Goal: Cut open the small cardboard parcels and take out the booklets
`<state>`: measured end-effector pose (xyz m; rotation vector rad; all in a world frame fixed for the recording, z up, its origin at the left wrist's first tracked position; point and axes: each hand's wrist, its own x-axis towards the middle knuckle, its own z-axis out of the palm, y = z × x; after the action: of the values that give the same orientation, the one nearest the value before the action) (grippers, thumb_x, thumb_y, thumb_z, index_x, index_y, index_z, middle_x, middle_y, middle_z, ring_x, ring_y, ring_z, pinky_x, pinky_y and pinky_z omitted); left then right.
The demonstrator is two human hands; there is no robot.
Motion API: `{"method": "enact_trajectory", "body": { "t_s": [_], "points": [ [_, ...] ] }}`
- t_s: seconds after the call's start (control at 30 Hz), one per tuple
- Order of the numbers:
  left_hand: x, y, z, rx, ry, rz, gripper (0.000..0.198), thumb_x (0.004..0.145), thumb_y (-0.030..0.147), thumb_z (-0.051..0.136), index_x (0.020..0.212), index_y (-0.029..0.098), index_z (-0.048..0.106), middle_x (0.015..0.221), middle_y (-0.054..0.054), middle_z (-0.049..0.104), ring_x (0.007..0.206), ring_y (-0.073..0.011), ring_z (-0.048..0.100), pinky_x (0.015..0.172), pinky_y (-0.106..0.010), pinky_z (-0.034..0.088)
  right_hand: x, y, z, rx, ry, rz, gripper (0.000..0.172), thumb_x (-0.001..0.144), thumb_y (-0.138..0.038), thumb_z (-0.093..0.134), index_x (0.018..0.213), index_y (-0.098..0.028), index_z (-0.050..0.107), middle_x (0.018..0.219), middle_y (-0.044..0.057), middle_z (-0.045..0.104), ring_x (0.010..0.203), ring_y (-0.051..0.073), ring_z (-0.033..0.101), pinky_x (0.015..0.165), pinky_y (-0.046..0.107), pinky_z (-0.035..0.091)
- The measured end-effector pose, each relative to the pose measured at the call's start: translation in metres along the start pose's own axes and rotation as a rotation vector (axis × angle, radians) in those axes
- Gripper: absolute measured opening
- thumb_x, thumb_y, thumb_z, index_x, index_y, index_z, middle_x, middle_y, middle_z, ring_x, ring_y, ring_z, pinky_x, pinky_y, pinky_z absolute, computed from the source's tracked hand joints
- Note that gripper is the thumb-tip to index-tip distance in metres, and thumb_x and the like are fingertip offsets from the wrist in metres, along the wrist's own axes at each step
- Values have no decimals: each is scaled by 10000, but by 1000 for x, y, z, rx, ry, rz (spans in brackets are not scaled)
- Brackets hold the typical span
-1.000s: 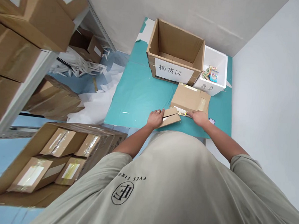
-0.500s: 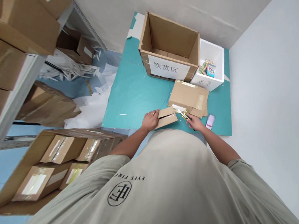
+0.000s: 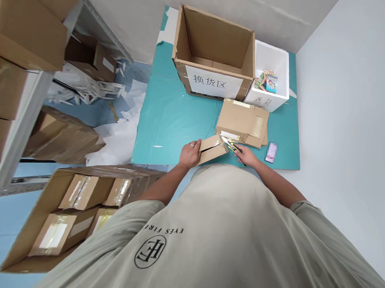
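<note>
My left hand [image 3: 190, 153] grips the left end of a small cardboard box [image 3: 211, 152] at the table's front edge. A dark slit runs along the box's top seam. My right hand [image 3: 245, 155] is closed round a yellow and black utility knife [image 3: 234, 148]. Its blade points left and meets the box's right end, near a strip of tape. Just behind lie flattened cardboard boxes [image 3: 238, 120] with tape and a white label.
A large open carton [image 3: 212, 82] and a white foam box [image 3: 271, 72] holding colourful packets stand at the back of the green table [image 3: 168, 116]. A phone [image 3: 271, 152] lies right. At left are a shelf with cartons and a floor carton [image 3: 34, 225] of small boxes.
The knife has moved left, and its blade now reaches the box's right end. The box has turned slightly under my left hand. The whole view has shifted a little.
</note>
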<state>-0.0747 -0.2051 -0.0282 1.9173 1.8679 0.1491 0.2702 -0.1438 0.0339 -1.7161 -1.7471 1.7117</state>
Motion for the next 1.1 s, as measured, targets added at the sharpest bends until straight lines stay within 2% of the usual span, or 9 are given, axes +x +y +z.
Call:
{"method": "enact_trajectory", "body": {
  "t_s": [0.17, 0.37, 0.57, 0.7, 0.77, 0.83, 0.97, 1.1],
  "points": [
    [0, -1, 2, 14, 8, 8, 712, 1146, 281, 398, 1826, 95, 499, 1685, -272, 652, 1496, -414, 650, 1266, -525, 478, -4, -9, -2, -41, 6, 13, 649, 1137, -400, 699, 1767, -256, 646, 1000, 36, 809, 637, 144, 665, 579, 248, 562],
    [4, -3, 11, 20, 45, 42, 710, 1141, 318, 428, 1808, 92, 520, 1647, -286, 673, 1431, -438, 676, 1201, -566, 509, -15, -21, -6, -122, 8, 46, 619, 1185, -365, 652, 1793, -254, 620, 1076, 55, 826, 671, 137, 682, 643, 243, 576],
    [7, -5, 17, 37, 69, 66, 687, 1145, 318, 436, 1783, 90, 547, 1602, -295, 691, 1385, -436, 691, 1159, -560, 510, -18, -29, -7, -145, 7, 98, 583, 1213, -299, 618, 1795, -267, 611, 1063, 33, 835, 639, 113, 659, 588, 198, 534],
    [11, 2, 17, 61, 52, 76, 692, 1195, 457, 446, 1806, 146, 536, 1578, -278, 701, 1354, -436, 696, 1128, -542, 505, -15, -30, -10, -138, -9, 127, 548, 1230, -286, 610, 1778, -273, 621, 999, 14, 814, 611, 100, 645, 573, 179, 527],
    [13, 10, 17, 72, 45, 83, 727, 1206, 562, 444, 1809, 165, 536, 1550, -280, 708, 1345, -444, 694, 1120, -543, 499, -14, -27, -14, -138, -17, 141, 535, 1233, -299, 617, 1768, -270, 627, 969, 10, 800, 600, 103, 643, 583, 188, 543],
    [16, 20, 18, 87, 31, 102, 742, 1213, 592, 418, 1809, 166, 534, 1537, -290, 708, 1337, -452, 692, 1117, -552, 489, -14, -24, -20, -141, -29, 156, 526, 1234, -329, 627, 1756, -263, 635, 945, 10, 787, 596, 112, 645, 599, 206, 564],
    [19, 35, 20, 124, -9, 164, 725, 1218, 515, 372, 1820, 136, 513, 1568, -316, 687, 1340, -471, 678, 1132, -587, 468, -15, -16, -31, -140, -67, 188, 479, 1236, -368, 608, 1690, -246, 696, 915, 24, 765, 608, 141, 661, 620, 247, 591],
    [23, 35, 20, 149, -40, 220, 697, 1186, 308, 323, 1832, 102, 487, 1597, -331, 661, 1353, -467, 665, 1134, -599, 467, -12, -12, -35, -131, -85, 199, 487, 1240, -366, 578, 1698, -243, 689, 905, 31, 757, 618, 159, 667, 631, 264, 597]
  ]
}}
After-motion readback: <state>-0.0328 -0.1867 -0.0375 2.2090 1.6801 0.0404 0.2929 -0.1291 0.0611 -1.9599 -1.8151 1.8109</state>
